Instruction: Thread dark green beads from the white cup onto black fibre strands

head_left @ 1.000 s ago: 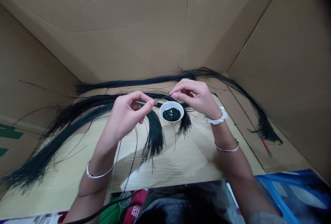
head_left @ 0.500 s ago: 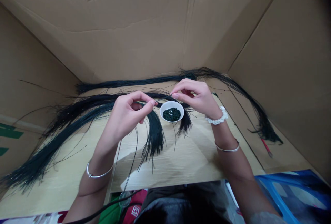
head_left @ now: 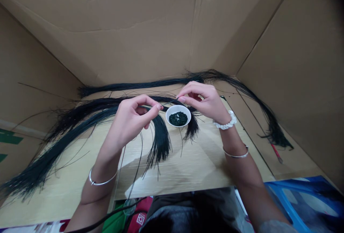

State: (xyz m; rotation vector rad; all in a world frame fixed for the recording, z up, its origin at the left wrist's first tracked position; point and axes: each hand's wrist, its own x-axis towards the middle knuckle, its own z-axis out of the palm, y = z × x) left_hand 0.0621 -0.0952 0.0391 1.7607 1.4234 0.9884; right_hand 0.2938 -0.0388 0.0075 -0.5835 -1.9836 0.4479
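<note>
From where I stand, the person leans in over a pale wooden worktop point(head_left: 185, 172), elbows wide, with both hands up close to a small white bowl point(head_left: 178, 108) at the middle. The left hand point(head_left: 137, 120) is just left of the bowl, its thumb and forefinger pressed together on a thin dark strand point(head_left: 169, 101). The right hand point(head_left: 200, 98), at the bowl's far right side, pinches the same strand between thumb and forefinger, so it runs across the gap just beyond the rim. What else may sit at those fingertips is too small for me to tell

Inside the bowl lie tiny dark green beads point(head_left: 178, 119). A dark green bundle point(head_left: 160, 136) of long strands curves from the near left, passes behind the left hand and fans out left of the bowl. A black bundle point(head_left: 80, 112) lies just beyond it, its frayed end showing to the bowl's right. Farther back, another dark bundle point(head_left: 134, 86) stretches along the foot of the cardboard wall point(head_left: 134, 32), and a loose bundle point(head_left: 248, 95) sweeps down the right side, ending beside a red-handled tool point(head_left: 275, 150). A white band point(head_left: 226, 121) circles the right wrist, and each forearm wears a silvery bangle point(head_left: 103, 183)
</note>
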